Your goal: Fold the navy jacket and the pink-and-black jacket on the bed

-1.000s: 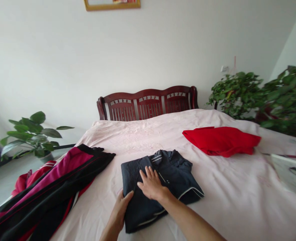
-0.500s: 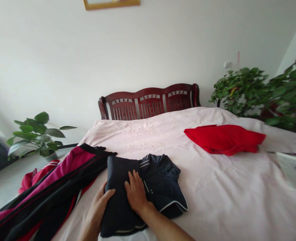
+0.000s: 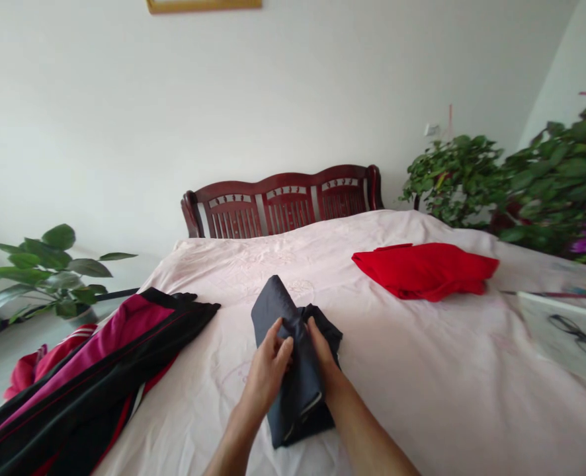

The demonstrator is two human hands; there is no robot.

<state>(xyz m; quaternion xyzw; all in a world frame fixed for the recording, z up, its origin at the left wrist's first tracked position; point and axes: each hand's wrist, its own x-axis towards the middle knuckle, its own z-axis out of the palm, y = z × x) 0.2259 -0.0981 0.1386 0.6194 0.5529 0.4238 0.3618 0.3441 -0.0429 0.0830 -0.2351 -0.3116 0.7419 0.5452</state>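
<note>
A navy shirt [image 3: 276,301] lies bunched on the pale pink bed cover [image 3: 402,383], its left part lifted and folded over towards the right. My left hand [image 3: 268,367] grips the lifted layer on its left side, thumb and fingers pinching the cloth. On the opposite side, my right hand [image 3: 324,350] is closed on the same shirt, its fingers partly hidden behind the fold. Some of the shirt's sleeve and body shows beyond and under the right hand.
Left lie black-and-magenta trousers [image 3: 124,350] and a red striped garment [image 3: 49,360]. A folded red cloth [image 3: 426,271] rests at right, near a board [image 3: 541,330] with glasses [image 3: 578,337]. Behind are a wooden headboard [image 3: 288,205] and potted plants [image 3: 456,178].
The shirt's left part, flat before, has been raised and turned over to the right. My right hand has left the flat cloth and now grips the shirt's right side. The view has swung slightly right.
</note>
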